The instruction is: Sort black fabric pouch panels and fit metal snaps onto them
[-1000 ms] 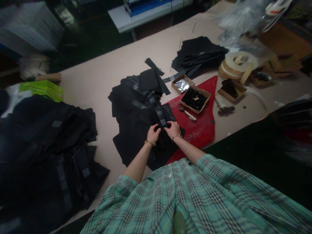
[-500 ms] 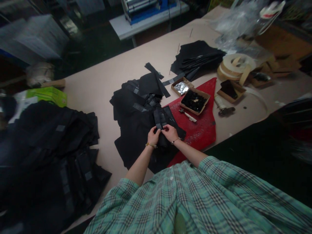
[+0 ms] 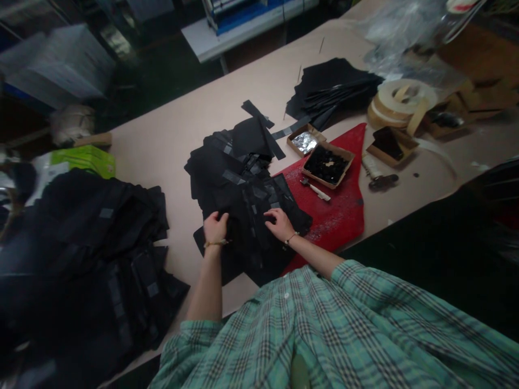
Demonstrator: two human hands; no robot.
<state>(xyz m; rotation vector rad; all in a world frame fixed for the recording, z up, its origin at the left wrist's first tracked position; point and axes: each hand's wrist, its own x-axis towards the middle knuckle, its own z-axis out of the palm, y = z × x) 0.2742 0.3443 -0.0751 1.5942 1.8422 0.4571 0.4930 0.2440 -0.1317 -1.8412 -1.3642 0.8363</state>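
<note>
Black fabric pieces [image 3: 217, 178] lie in a loose pile on the table before me, some bearing shiny dark strips. At the pile's left side, my left hand [image 3: 214, 229] is closed on the edge of a black fabric piece [image 3: 233, 229]; its fingertips are partly hidden. My right hand [image 3: 280, 225] rests over the right part of the pile, fingers curved and thumb apart, with nothing visible between them. Beneath the pile's right side a red sheet [image 3: 344, 208] sticks out. On it lie a small pale-handled tool [image 3: 318, 190] and a box of small black parts [image 3: 327, 165].
A box of shiny silver parts [image 3: 305, 141] stands behind the black parts. Tape rolls [image 3: 389, 108] and a hammer-like tool [image 3: 381, 179] are at the right. More black pieces are stacked at the back [image 3: 332, 89] and heaped at the left [image 3: 81, 243].
My left hand has moved left, away from the right hand, drawing a black fabric piece with it. My right hand has loosened its pinch and stayed near the same place.
</note>
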